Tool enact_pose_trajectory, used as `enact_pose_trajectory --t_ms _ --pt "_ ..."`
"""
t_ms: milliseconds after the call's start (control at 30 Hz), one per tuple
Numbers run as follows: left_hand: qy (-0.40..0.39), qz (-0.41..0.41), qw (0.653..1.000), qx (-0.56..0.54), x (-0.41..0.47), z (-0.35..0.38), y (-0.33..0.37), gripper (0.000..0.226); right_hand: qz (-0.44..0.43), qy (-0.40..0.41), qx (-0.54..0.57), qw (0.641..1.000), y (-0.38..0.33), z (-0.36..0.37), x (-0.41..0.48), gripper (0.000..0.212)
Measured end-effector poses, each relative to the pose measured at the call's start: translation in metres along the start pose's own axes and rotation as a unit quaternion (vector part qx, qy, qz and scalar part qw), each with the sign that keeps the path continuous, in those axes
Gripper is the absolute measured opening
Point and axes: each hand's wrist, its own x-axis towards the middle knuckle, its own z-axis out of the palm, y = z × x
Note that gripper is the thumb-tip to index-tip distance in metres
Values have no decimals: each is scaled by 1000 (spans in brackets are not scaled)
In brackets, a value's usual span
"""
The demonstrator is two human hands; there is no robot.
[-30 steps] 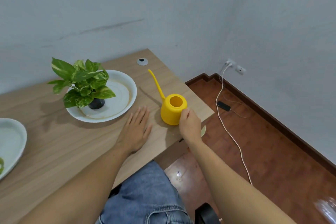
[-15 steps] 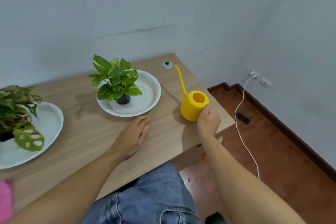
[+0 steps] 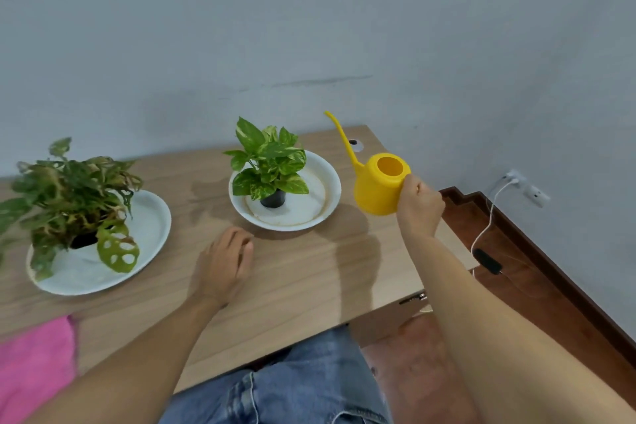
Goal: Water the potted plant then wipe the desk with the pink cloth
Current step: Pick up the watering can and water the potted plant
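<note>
A yellow watering can (image 3: 377,186) with a long thin spout hangs above the desk's right end, gripped at its rear by my right hand (image 3: 418,205). Its spout points up and to the left. To its left a small potted plant (image 3: 270,165) in a black pot stands on a white plate (image 3: 323,179). My left hand (image 3: 223,263) rests flat on the wooden desk (image 3: 309,272) just in front of that plate, holding nothing. A pink cloth (image 3: 32,360) lies on the desk's near left corner, partly cut off by the frame.
A second, larger potted plant (image 3: 69,196) stands on a white plate (image 3: 151,217) at the left. A cable grommet (image 3: 354,144) sits at the desk's far right corner. A white cable (image 3: 487,224) and wall socket (image 3: 526,186) are to the right, over a wooden floor.
My right hand has lifted the watering can off the desk. The view has swung left, bringing the second plant and the pink cloth into sight. My left hand stays on the desk.
</note>
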Motion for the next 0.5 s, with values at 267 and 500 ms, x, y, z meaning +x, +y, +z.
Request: enact_pose_trajectory --t_ms 267,500 --pt "-91 -41 991 92 -4 23 -29 84 -66 -32 -22 997 -56 4 21 45" --pt "-112 -27 980 161 -1 30 -37 87 -119 -49 -53 990 -98 7 34 49"
